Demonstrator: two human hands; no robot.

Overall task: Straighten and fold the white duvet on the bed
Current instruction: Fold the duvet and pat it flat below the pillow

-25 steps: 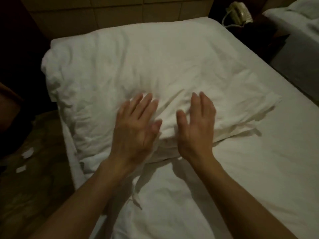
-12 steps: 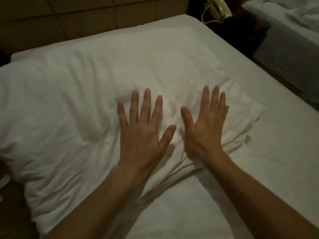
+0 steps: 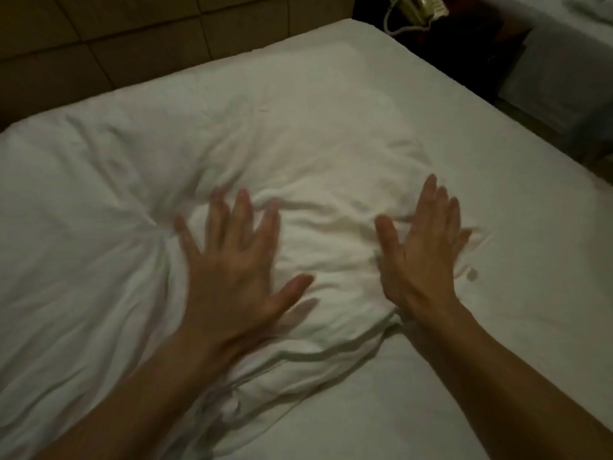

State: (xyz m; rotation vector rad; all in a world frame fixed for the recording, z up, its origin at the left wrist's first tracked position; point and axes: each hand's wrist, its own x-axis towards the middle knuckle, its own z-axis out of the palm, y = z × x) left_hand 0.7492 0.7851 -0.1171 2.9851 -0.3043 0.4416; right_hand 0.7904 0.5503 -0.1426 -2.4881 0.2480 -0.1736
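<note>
The white duvet (image 3: 298,134) lies folded in a thick, wrinkled stack across the head half of the bed (image 3: 530,293). My left hand (image 3: 235,270) presses flat on the stack near its middle, fingers spread. My right hand (image 3: 421,254) lies flat with straight fingers on the duvet's right end, close to its corner. Both palms face down and neither holds any fabric. The duvet's near edge bunches in layered folds between my forearms.
A padded headboard (image 3: 116,44) runs along the far side. A dark nightstand with a corded phone (image 3: 418,8) stands at the top right, and a second bed (image 3: 570,68) beyond it. Bare sheet covers the right and near parts of the mattress.
Both hands have spread apart across the duvet, the left sliding leftward, the right toward the right corner. The view has moved closer to the bed, and the floor at left is out of sight.
</note>
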